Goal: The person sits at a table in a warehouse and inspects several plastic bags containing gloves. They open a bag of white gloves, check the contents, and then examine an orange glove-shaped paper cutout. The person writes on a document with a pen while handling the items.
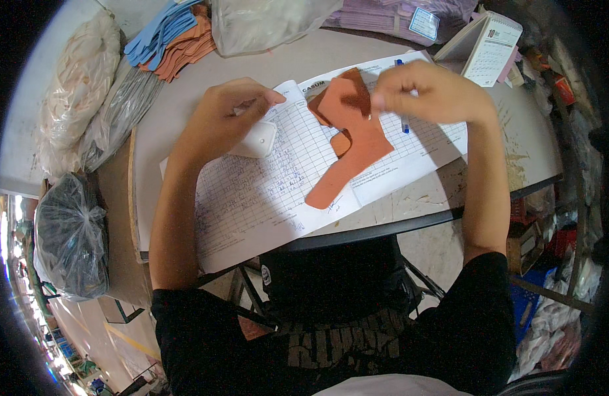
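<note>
1 lane open between left hand [235, 117] and right hand [436, 92], above orange pieces [352, 162].
Far side blocked: blue stack [160, 30], clear bag [268, 28], purple bundle [377, 20]. Calendar [492, 54] stands beyond right hand, white box [261, 141] by left. Near side open over papers [241, 228].

The flat, curved cut piece of thin material [354, 152] is plain rust-orange, with darker brown showing around its upper part. Beneath, the wide paper sheets [251, 191] are white, patterned with dark grid lines and blue handwriting. The slim pen [405, 124] has blue ends; the rounded plastic object [258, 142] is plain white. Stacked fabric-like strips [162, 33] are light blue; the smooth counter [410, 224] is pale grey, black-edged.
</note>
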Motion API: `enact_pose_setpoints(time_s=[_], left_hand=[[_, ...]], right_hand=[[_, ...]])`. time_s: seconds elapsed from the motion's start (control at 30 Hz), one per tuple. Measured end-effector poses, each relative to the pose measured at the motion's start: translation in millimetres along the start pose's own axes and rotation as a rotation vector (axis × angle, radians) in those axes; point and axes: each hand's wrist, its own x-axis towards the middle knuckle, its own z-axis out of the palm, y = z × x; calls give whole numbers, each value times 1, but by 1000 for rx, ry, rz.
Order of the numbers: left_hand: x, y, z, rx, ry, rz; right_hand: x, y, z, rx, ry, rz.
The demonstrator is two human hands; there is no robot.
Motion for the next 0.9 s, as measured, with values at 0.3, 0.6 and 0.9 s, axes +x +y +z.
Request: enact_pose_setpoints(time_s=[0.3,0.6,0.9], left_hand=[[1,10,3,34,5,-33],[-1,12,45,245,264,423],[-1,28,38,-606,85,74]], right_hand=[[22,18,20,23,331,46],[28,0,39,299,281,-113],[23,-14,28,718,382,-36]])
